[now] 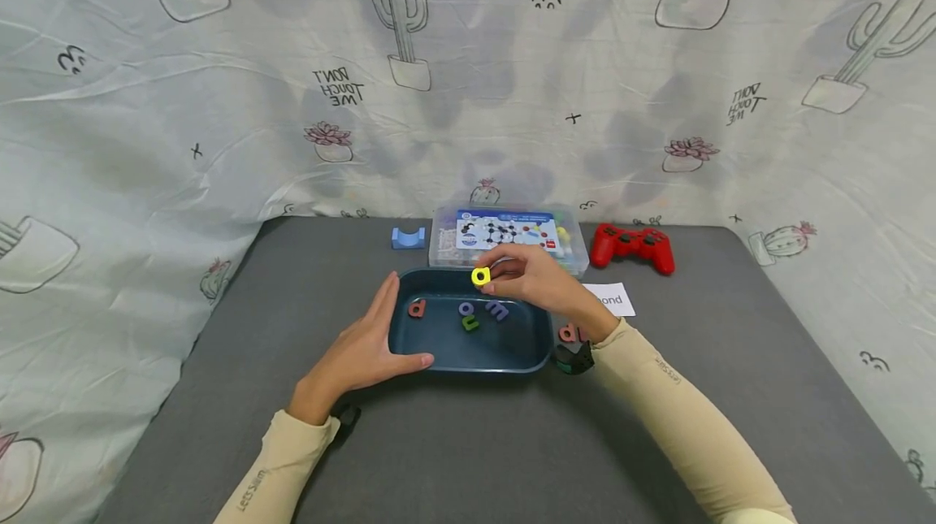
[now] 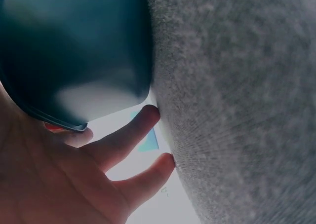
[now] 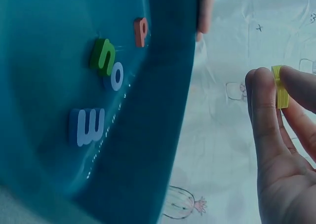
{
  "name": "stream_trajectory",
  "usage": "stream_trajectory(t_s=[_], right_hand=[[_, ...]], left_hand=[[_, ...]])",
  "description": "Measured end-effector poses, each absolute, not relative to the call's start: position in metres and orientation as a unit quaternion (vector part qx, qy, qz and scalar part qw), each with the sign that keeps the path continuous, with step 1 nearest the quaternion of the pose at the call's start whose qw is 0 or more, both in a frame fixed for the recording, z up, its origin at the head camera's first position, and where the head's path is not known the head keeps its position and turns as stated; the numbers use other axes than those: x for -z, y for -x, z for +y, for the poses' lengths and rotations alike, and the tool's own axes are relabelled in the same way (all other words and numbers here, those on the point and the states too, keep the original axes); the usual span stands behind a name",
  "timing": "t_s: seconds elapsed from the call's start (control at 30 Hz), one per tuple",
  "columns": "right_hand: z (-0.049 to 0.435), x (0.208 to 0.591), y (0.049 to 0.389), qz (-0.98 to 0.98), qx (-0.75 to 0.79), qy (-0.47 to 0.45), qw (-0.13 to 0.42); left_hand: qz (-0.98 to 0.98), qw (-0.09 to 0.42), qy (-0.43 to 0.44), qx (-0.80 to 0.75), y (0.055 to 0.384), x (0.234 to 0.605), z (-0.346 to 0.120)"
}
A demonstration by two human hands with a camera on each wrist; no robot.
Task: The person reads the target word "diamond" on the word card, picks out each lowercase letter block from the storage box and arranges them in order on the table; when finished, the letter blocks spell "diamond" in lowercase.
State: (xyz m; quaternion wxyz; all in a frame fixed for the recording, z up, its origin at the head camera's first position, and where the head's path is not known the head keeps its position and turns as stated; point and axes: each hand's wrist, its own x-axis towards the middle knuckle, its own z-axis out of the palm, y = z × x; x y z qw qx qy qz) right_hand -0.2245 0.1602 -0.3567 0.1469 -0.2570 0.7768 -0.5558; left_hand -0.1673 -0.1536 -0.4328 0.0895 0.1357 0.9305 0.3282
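Note:
My right hand [image 1: 530, 274] pinches a small yellow letter [image 1: 480, 276] with a round hole between thumb and fingertips, above the far side of a dark blue tray [image 1: 512, 357]. Inside lie an orange letter [image 1: 417, 309], a purple letter o [image 1: 465, 309], a green letter [image 1: 470, 323] and a purple letter m [image 1: 497, 310]. At the tray's left end, my left hand [image 1: 361, 349] rests against the wall with straight, spread fingers, its thumb along the near rim. In the left wrist view, two fingertips [image 2: 150, 114] reach down to the grey tabletop beside the tray.
Right of the tray, orange letters [image 1: 567, 333] lie partly behind my right wrist. A white card [image 1: 613, 299] shows "ond", its left part covered by my arm. Farther back are a blue holder [image 1: 408, 238], a clear plastic case [image 1: 444, 244] and a red game controller [image 1: 632, 246].

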Motion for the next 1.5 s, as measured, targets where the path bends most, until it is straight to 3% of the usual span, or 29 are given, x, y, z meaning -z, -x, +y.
stream_trajectory(t_s=[0.67,1.5], right_hand=[[0.206,0.353,0.203,0.797,0.552,0.221,0.110],[0.296,0.401,0.180,0.840,0.516,0.154,0.064]], left_hand=[[0.936,0.092,-0.128,-0.315,0.168,0.429,-0.152],[0.937,0.126,-0.103,-0.308,0.168,0.428,-0.153]])
